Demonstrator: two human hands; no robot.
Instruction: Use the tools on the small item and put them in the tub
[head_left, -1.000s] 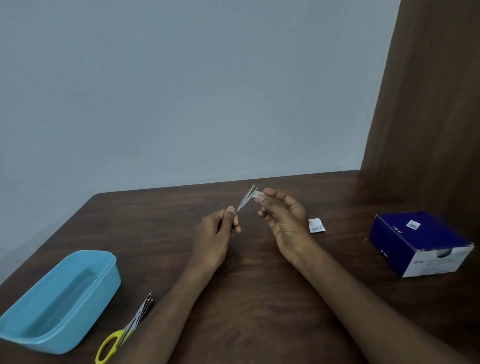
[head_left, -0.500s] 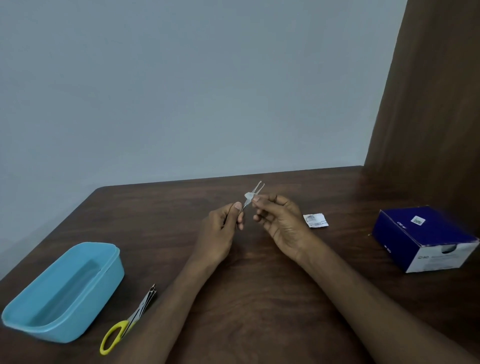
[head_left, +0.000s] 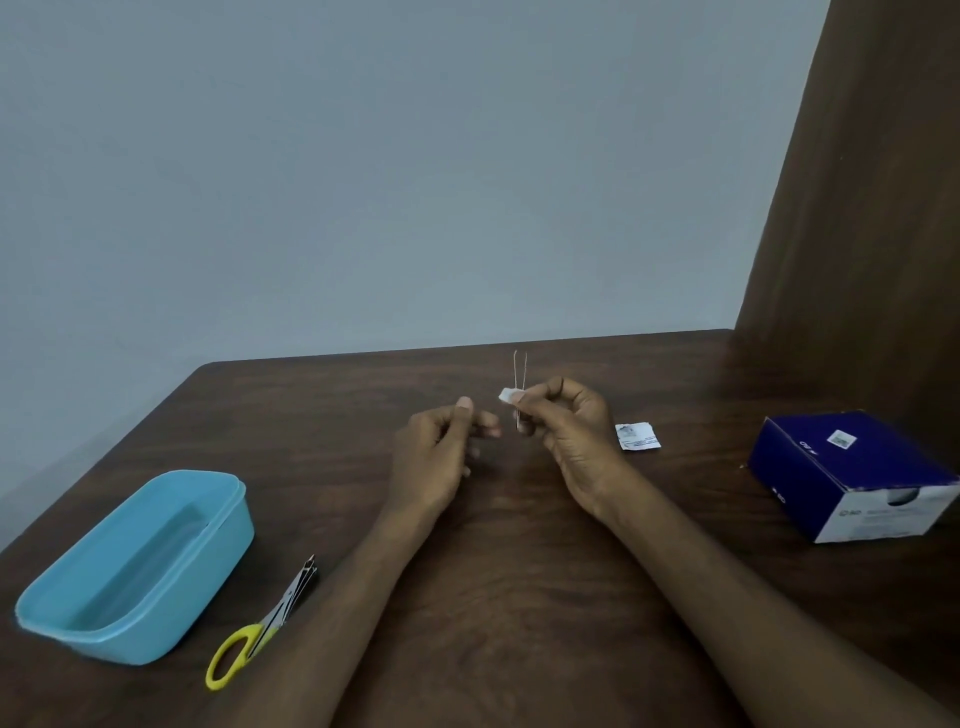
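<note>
My right hand (head_left: 576, 431) pinches a pair of thin metal tweezers (head_left: 520, 371) that stand upright, their tips pointing up, above the dark wooden table (head_left: 509, 582). The same fingertips press a small white pad (head_left: 506, 396) against the tweezers. My left hand (head_left: 434, 457) hovers just to the left, fingers loosely curled with the thumb raised. It holds nothing and is a short gap away from the tweezers.
A torn white wrapper (head_left: 637, 436) lies right of my right hand. A dark blue box (head_left: 852, 473) sits at the right edge. A light blue plastic tub (head_left: 140, 566) and yellow-handled scissors (head_left: 260, 629) lie at the front left. A wooden panel (head_left: 872, 208) rises at the right.
My left hand has let go of the tweezers and drawn back slightly. My right hand now holds them with the white pad, and they have swung from slanted to upright.
</note>
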